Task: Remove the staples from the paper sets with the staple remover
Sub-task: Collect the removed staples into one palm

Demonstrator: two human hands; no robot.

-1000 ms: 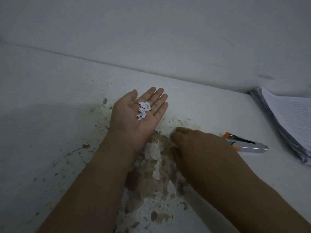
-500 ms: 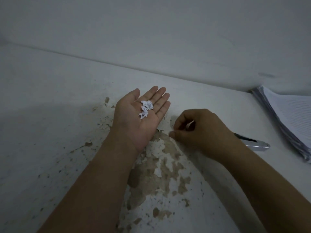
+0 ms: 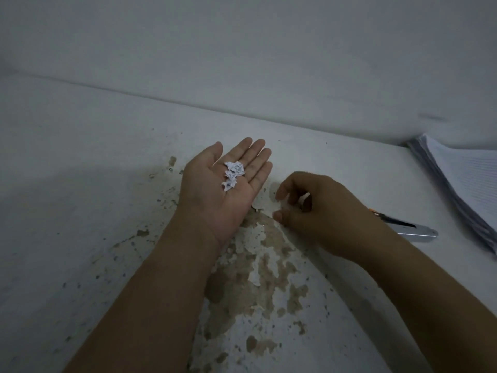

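1. The remover (image 3: 414,230) is lying flat on the table (image 3: 80,184), right of centre in the frame. It is sitting between the right hand (image 3: 317,214) and the papers (image 3: 462,184), and neither hand is touching it. The right wrist is hiding its near end, where only a speck of orange is showing. A second ago more of that orange end was showing.
2. The papers are resting in a slanted stack at the right edge of the frame, in the same spot as before.
3. The left hand (image 3: 226,184) is staying palm up at centre, its fingers straight and together. It is carrying a small heap of scraps (image 3: 232,173) on the palm, as in both earlier frames.
4. The right hand is hovering just right of the left one, knuckles up and fingers loosely curled. Half a second ago its thumb and forefinger were pinching together; now they are standing apart. A pale sliver is showing between the fingers, and I cannot tell whether it is a held scrap or the table behind.
5. Brown peeling patches (image 3: 255,278) are spreading over the table below the two hands, towards the lower centre of the frame.
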